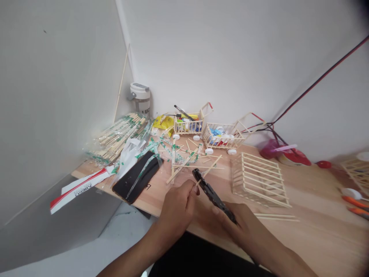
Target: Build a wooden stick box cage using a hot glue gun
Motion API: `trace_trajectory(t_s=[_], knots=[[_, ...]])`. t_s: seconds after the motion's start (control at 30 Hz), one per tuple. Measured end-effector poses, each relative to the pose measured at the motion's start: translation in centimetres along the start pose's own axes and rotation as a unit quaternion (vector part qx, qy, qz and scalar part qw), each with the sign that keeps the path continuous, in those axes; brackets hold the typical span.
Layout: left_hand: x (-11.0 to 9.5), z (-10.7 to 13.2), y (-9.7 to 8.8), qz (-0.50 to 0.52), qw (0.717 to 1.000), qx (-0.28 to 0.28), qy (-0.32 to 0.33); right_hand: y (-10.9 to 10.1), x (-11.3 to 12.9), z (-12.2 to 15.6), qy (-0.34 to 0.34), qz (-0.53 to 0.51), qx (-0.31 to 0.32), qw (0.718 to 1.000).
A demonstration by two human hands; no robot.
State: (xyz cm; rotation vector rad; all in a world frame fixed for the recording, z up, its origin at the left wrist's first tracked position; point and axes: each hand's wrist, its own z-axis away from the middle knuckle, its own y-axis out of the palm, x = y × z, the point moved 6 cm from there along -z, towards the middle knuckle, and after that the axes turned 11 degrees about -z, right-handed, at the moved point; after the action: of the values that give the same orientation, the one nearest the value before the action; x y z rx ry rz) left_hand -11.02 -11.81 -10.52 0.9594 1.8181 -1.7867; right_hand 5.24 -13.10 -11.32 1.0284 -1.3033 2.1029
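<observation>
My left hand [177, 206] is closed in a pinch on a thin wooden stick [210, 169] that slants up to the right over the table. My right hand [240, 225] grips the handles of black cutters [211, 194]. The cutters' jaws meet the stick close to my left fingertips. Both hands hover at the near edge of the wooden table [317, 215]. A stick-built cage [259, 179] lies just right of the hands.
A black phone [137, 176] lies left of my hands among wrapped chopsticks [121, 132] and loose sticks. Two small stick carts [223, 136] with bottle-cap wheels stand near the wall. A jar [141, 98] sits in the corner; red cups [294, 157] and cables at right.
</observation>
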Motion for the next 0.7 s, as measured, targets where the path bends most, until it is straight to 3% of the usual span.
trace_trajectory(t_s=[0.4,0.7], knots=[[1.3,-0.6,0.3,-0.038,0.999,0.011,-0.026,0.0,0.7,-1.4,0.019,0.042,0.016,0.999],[1.1,-1.1,0.3,-0.098,0.994,0.039,-0.025,-0.5,1.7,-1.3,0.006,0.063,0.004,0.998]])
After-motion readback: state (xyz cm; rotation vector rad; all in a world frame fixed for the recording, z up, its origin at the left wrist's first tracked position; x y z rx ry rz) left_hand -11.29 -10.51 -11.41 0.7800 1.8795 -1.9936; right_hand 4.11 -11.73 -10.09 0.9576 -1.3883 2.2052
